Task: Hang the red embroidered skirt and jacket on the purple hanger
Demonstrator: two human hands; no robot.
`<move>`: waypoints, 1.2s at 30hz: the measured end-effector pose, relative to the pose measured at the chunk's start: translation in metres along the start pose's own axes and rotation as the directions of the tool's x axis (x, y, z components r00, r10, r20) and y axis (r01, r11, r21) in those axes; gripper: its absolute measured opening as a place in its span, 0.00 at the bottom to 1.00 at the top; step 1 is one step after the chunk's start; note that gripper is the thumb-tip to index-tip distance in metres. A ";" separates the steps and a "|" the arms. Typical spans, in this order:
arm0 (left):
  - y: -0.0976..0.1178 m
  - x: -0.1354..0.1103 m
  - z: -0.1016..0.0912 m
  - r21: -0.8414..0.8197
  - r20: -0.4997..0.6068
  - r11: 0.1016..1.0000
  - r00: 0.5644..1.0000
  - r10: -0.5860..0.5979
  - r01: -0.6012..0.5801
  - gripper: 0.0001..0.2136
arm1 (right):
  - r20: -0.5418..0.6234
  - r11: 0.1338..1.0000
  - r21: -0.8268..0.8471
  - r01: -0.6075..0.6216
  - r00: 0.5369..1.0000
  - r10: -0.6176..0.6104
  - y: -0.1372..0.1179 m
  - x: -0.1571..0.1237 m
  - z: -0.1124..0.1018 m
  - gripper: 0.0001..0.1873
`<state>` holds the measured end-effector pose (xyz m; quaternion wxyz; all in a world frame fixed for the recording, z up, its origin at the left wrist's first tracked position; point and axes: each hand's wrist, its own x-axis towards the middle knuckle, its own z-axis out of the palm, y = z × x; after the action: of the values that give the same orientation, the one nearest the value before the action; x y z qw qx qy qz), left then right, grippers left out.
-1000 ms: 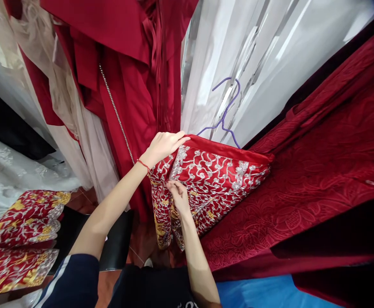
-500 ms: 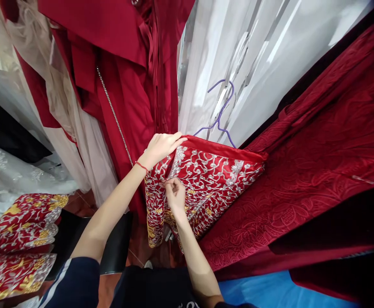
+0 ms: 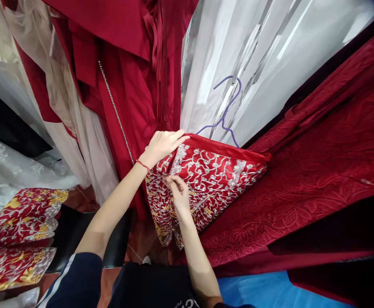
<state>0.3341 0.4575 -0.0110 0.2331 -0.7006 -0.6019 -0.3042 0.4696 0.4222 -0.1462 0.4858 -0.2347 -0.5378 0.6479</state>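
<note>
Red satin stitched in silver and gold hangs in front of me — one embroidered garment point(image 3: 212, 169), its plain waistband point(image 3: 221, 149) slanting down to the right. Hardly anything about it has changed in the last second. My left hand point(image 3: 163, 145) stays where it was, its fingers gripping the top edge near the waistband's left end; my thumb is hidden. My right hand point(image 3: 180, 192) has crept slightly closer to the waistband, thumb and finger pinched at the side edge of the cloth. What lies between those tips is too small to tell. I judge that the close work at this edge is still under way.

Counting down by size: one dark red patterned gown point(image 3: 302, 192) at right; plain red cloth point(image 3: 126, 90) at upper left and white garments point(image 3: 206, 64) behind, both overlapping too much to count; one gold-and-red stretch of embroidery point(image 3: 20, 222) at lower left, maybe two pieces; one blue cloth point(image 3: 260, 291) below; one purple hanger point(image 3: 223, 119), its arms vanishing behind the waistband; one beaded strand point(image 3: 116, 113); and — smallest — one red cord point(image 3: 142, 164) round my left wrist.
</note>
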 end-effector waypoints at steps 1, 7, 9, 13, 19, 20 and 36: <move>-0.002 -0.001 -0.002 -0.033 -0.010 0.999 1.000 -0.001 0.000 0.20 | 0.009 0.999 0.006 -0.031 0.999 0.031 -0.002 -0.001 0.001 0.13; 0.001 -0.067 0.005 -0.302 -0.353 0.938 0.894 -0.275 0.169 0.12 | 0.021 0.996 -0.055 -0.075 0.997 0.076 -0.010 -0.002 -0.001 0.15; 0.012 -0.109 0.023 -0.371 -0.504 0.877 0.726 -0.467 0.305 0.09 | 0.023 0.996 -0.068 -0.051 0.998 0.053 -0.010 0.000 -0.001 0.15; 0.036 -0.174 0.067 -0.442 -0.293 0.836 0.829 -0.477 0.325 0.04 | 0.052 0.998 -0.001 -0.070 0.996 0.070 -0.006 0.003 0.003 0.15; 0.038 -0.178 0.086 -0.389 -0.096 0.757 0.794 -0.600 0.525 0.02 | 0.053 0.992 0.036 -0.119 0.992 0.117 -0.001 0.001 0.010 0.15; 0.036 -0.175 0.084 -0.392 -0.084 0.751 0.792 -0.604 0.531 0.02 | 0.052 0.991 0.040 -0.126 0.991 0.124 0.000 0.001 0.011 0.15; 0.041 -0.173 0.096 -0.772 0.049 0.456 0.757 -0.652 0.443 0.10 | -0.121 0.978 0.185 -0.095 0.986 0.119 0.009 -0.013 0.035 0.17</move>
<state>0.3725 0.3963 -0.1993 -0.1111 -0.4519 -0.5811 -0.6677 0.4433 0.3946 -0.1466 0.5036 -0.2608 -0.4310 0.7019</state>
